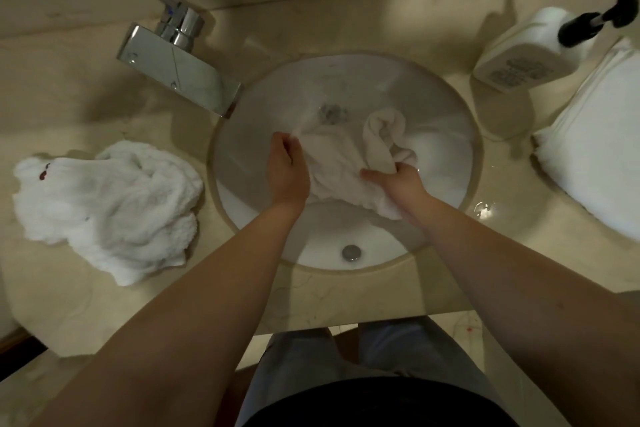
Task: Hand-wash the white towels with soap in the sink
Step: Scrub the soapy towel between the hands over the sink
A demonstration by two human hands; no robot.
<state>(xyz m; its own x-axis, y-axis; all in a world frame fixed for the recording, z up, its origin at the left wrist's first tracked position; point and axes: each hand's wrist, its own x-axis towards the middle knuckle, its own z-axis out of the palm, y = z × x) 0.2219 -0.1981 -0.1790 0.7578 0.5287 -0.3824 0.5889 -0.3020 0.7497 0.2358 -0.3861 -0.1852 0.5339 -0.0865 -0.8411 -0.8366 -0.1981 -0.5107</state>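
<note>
A wet white towel [337,163] lies bunched in the round white sink [446,114]. My left hand [288,170] grips its left edge, fingers curled. My right hand [398,180] holds a rolled-up fold of the same towel on the right side. A second white towel [107,204], crumpled and marked with small dark red spots, lies on the counter left of the sink. A white soap pump bottle [526,48] with a black pump lies tipped on the counter at the back right.
A chrome faucet [176,62] juts over the sink's back left rim. Folded white towels [595,152] are stacked at the right edge. The sink drain [332,113] and overflow hole [351,252] show. A few water drops [483,210] sit on the beige marble counter [346,295].
</note>
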